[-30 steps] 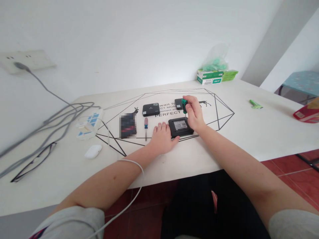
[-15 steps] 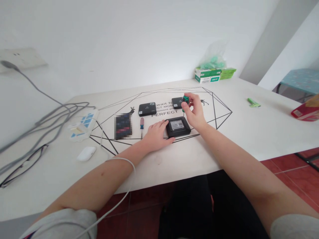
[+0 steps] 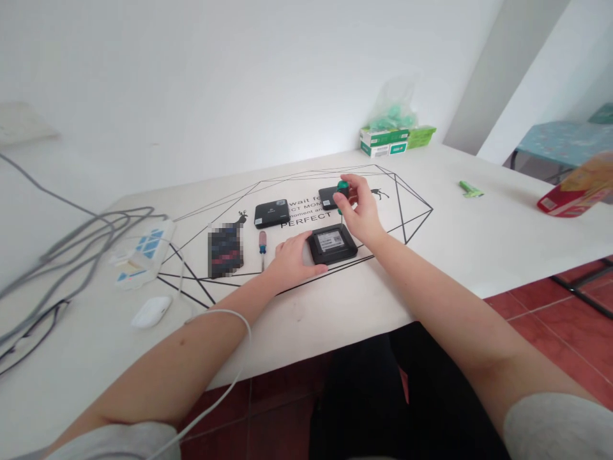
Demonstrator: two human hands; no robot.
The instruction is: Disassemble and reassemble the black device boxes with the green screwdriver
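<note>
A flat black device box [image 3: 334, 250], showing a white label on its upper face, lies on the table in front of me. My left hand [image 3: 292, 260] grips its left side, with the thumb along the front edge and the fingers at the back corner. In my right hand [image 3: 358, 207] is a screwdriver [image 3: 343, 187] with a green and black handle. It is held upright, its shaft down at the box's far right part; the tip is too small to make out. Another screwdriver [image 3: 262, 243], with a clear reddish and blue handle, lies left of the box.
Two more black boxes, one [image 3: 271, 213] at left and one [image 3: 327, 198] partly behind my right hand, lie farther back. A pixelated dark item [image 3: 225, 250], a white earphone case [image 3: 151, 312], a plastic organiser [image 3: 146, 252] and grey cables [image 3: 103, 233] are leftward. Green-white cartons [image 3: 384, 137] stand by the wall.
The camera has turned slightly right, so the table's things sit farther left in view. Both hands keep their holds on the box and the screwdriver.
</note>
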